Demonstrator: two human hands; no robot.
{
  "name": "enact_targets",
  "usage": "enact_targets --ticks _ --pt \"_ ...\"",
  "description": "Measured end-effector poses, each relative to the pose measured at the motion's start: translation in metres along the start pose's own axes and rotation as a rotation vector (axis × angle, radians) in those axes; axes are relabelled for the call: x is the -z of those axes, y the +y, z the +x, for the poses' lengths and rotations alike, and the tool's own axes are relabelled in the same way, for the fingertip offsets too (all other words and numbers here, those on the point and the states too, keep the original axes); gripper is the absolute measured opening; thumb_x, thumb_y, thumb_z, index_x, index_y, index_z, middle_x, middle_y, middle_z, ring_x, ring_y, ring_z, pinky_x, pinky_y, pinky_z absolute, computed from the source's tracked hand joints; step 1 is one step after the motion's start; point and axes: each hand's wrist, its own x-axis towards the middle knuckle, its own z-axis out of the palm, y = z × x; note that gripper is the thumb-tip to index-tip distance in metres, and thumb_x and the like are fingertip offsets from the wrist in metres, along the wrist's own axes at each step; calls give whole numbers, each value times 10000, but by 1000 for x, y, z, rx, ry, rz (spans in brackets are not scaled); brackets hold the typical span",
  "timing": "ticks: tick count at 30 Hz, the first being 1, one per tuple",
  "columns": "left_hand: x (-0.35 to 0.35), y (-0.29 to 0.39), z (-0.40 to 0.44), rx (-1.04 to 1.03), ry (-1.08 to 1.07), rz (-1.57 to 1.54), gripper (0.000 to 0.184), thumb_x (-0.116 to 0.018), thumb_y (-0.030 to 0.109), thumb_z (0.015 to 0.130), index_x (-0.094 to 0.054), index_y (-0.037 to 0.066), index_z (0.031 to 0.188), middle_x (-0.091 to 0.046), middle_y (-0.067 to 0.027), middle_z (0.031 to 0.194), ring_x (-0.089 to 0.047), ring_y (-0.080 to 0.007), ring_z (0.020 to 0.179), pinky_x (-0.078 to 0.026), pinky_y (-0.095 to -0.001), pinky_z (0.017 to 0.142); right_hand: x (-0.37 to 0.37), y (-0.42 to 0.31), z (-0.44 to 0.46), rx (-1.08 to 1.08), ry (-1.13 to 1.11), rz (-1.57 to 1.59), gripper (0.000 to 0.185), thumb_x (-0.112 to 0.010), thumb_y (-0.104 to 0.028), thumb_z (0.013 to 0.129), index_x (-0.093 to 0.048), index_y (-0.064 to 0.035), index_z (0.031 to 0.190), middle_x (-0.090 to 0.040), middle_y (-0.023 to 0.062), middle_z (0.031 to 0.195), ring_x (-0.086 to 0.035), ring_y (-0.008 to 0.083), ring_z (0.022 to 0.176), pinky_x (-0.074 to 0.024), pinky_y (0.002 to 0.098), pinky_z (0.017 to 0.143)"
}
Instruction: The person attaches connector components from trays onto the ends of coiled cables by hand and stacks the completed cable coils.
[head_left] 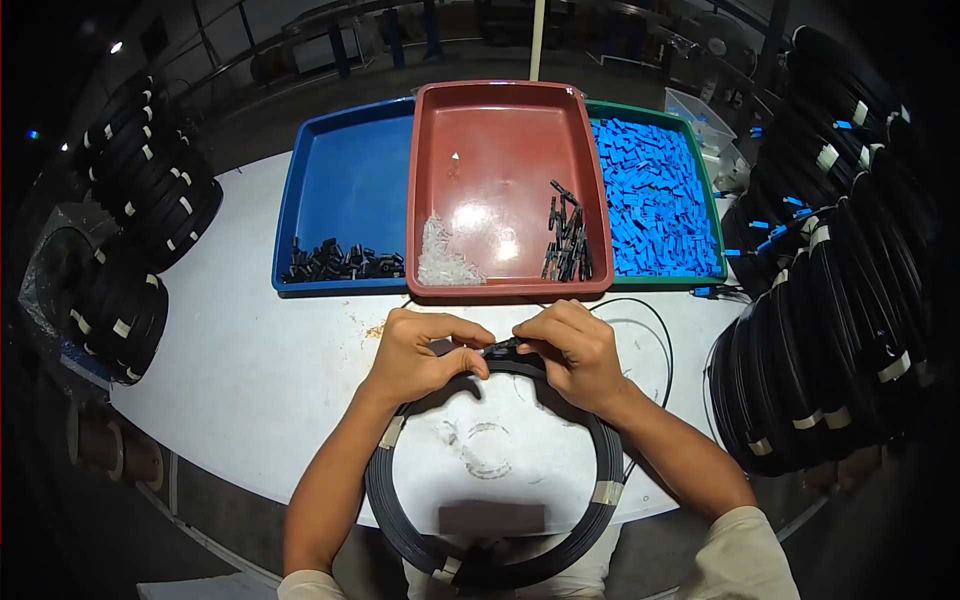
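Observation:
A coil of black cable (pixel 381 487), bound with bits of pale tape, lies in front of me and reaches over the table's front edge. At its far side a small black connector piece (pixel 503 347) sits between my hands. My left hand (pixel 428 352) has thumb and index finger bent round the piece's left end. My right hand (pixel 575 352) pinches its right end, the fingers curled and pressed together. Fingertips hide much of the piece. A loose loop of thin black cable (pixel 668 345) curves out to the right of my right hand.
Behind my hands stand a blue tray (pixel 345 190) with black parts, a red tray (pixel 500 150) with clear pieces and black connectors, and a green tray (pixel 722 268) full of blue pieces (pixel 655 200). Black cable coils stack at left (pixel 150 190) and right (pixel 800 380) on the white table (pixel 240 350).

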Motion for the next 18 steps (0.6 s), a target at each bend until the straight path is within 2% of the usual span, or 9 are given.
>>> enact_targets --ticks 8,10,18 --pt "-2 2 0 -23 -32 19 136 -755 -65 749 -764 -42 882 -754 -112 717 -747 -162 646 -573 -247 599 -1 0 -1 48 -26 29 203 -753 48 705 -673 -13 882 -591 100 754 -590 279 687 -454 387 648" --pt "-3 0 0 -39 0 54 136 -814 14 732 -782 -9 861 -753 -96 712 -724 -163 616 -548 -258 596 -1 -1 0 42 -11 31 215 -749 56 687 -671 -12 876 -581 102 734 -587 282 671 -457 391 630" --pt "-3 3 -2 -12 -12 63 140 -828 23 712 -765 -11 832 -742 -101 694 -716 -167 603 -539 -263 583 -1 -3 0 68 -5 24 210 -742 59 684 -663 -11 866 -572 102 720 -579 286 653 -460 395 625"
